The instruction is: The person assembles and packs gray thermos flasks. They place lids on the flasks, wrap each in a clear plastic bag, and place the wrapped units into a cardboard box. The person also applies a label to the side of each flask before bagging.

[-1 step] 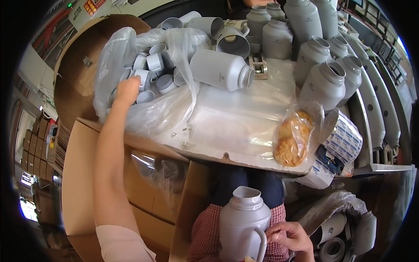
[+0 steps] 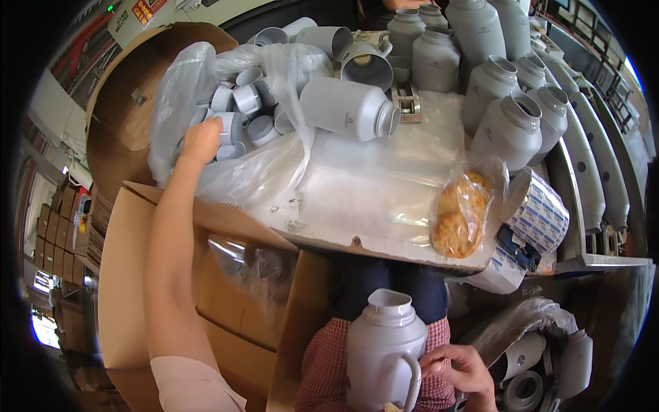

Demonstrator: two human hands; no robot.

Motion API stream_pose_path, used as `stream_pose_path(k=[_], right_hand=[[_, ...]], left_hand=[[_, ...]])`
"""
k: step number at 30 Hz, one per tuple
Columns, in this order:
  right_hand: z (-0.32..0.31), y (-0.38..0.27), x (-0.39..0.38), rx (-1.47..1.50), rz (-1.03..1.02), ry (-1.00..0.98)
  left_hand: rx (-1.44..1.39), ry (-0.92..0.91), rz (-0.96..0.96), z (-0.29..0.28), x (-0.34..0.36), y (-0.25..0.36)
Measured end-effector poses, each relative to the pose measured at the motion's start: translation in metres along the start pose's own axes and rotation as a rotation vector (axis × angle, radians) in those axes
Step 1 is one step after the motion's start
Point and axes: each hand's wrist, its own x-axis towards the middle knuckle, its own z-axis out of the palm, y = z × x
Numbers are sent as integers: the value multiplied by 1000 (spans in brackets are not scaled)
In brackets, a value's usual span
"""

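Observation:
My left hand [image 2: 202, 141] reaches into a clear plastic bag [image 2: 178, 96] of small grey cups and lids, fingers closed on a grey cup [image 2: 229, 128]. Below, a grey jug [image 2: 377, 343] with a handle and open spout stands upright on my lap, over red checked cloth [image 2: 319, 364]. My right hand [image 2: 456, 367] rests beside its handle, fingertips against the jug, fingers loosely apart. A grey flask body [image 2: 333, 106] lies on its side beside the bag.
Grey flasks [image 2: 504, 134] crowd the table's [image 2: 357, 206] right, near bagged flatbread [image 2: 454, 230] and label rolls [image 2: 539, 202]. Cardboard boxes [image 2: 123, 275] sit below left. A bag of grey parts [image 2: 522, 357] lies lower right. A person's hand [image 2: 401, 5] shows at the top.
The cup in my left hand has shifted and turned slightly among the others. The table appears a little higher in the picture; the jug and right hand barely differ.

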Motion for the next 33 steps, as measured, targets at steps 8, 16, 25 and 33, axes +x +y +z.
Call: stream_pose_path(k=[8,16,25,33], right_hand=[[17,-18,36,-67,-331,527],[28,-32,121,226,-368,343],[1,1,78,77,-371,546],[4,40,42,561,-135,322]], left_hand=[[-919,352,-343,-152,-69,132],[-1435,343,201,-158,-186,319],[-2097,-746,-40,-119,-256,362],[-2276,-625,-34,-122,-279,400]])
